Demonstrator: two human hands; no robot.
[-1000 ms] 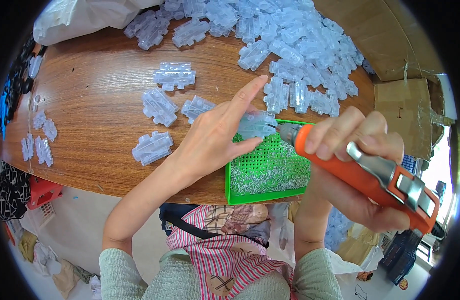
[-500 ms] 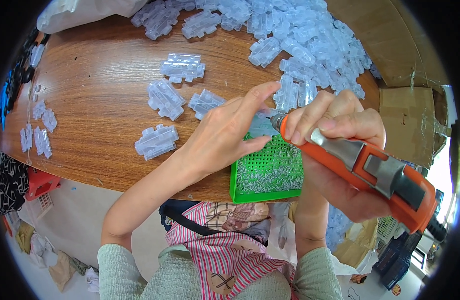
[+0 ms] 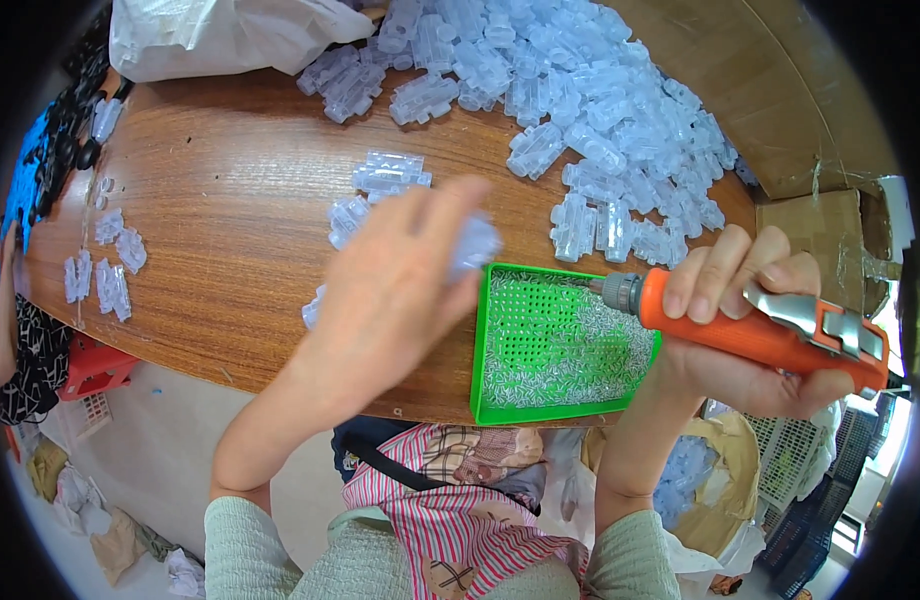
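My right hand (image 3: 745, 325) is wrapped round an orange electric screwdriver (image 3: 720, 318) with a metal lever. Its grey nose points left, and the bit is over the far part of a green perforated tray (image 3: 479, 360). Many small silvery screws (image 3: 540, 385) lie inside the tray. Left of the tray, my left hand (image 3: 390, 290) is smeared by motion, with a clear plastic casing (image 3: 476, 246) between thumb and fingers. Beyond and beneath this hand lie more clear casings, one in full view (image 3: 392, 173) and others partly covered.
A large heap of clear casings (image 3: 590, 100) covers the far right, against a cardboard box (image 3: 810, 110). A white bag (image 3: 220, 40) sits at the far left. Small clear parts (image 3: 110, 285) lie near the left edge, where another person's arm (image 3: 4, 310) shows.
My left hand has moved left off the tray with the casing. The screwdriver in my right hand has drawn back to the right, away from the casing. The whole view has shifted slightly.
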